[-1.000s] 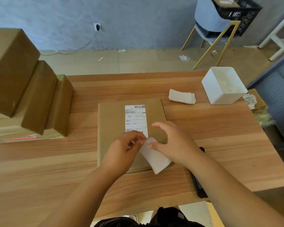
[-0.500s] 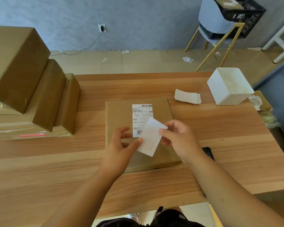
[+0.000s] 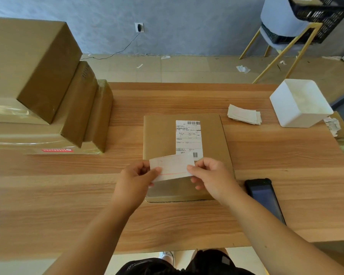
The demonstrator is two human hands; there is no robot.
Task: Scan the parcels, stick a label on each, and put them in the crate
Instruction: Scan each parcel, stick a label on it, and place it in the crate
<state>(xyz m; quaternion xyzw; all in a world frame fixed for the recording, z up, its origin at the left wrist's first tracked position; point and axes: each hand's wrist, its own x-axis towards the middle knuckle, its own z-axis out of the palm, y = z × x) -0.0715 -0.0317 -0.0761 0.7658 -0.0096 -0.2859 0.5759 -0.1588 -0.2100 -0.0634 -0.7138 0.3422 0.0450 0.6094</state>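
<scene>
A flat brown parcel lies on the wooden table in front of me, with a printed shipping sheet stuck on its top. Both hands hold a white label stretched sideways just above the parcel's near half. My left hand pinches the label's left end and my right hand pinches its right end. A black handheld scanner lies on the table right of my right wrist. The black crate sits on a chair at the far right.
A stack of brown boxes fills the table's left side. A small pile of spare labels and a white bin stand at the back right. Paper scraps lie off the table's right edge.
The label was peeled free near the parcel's front edge, lifted and turned. It is now held level between both hands, just below the shipping sheet.
</scene>
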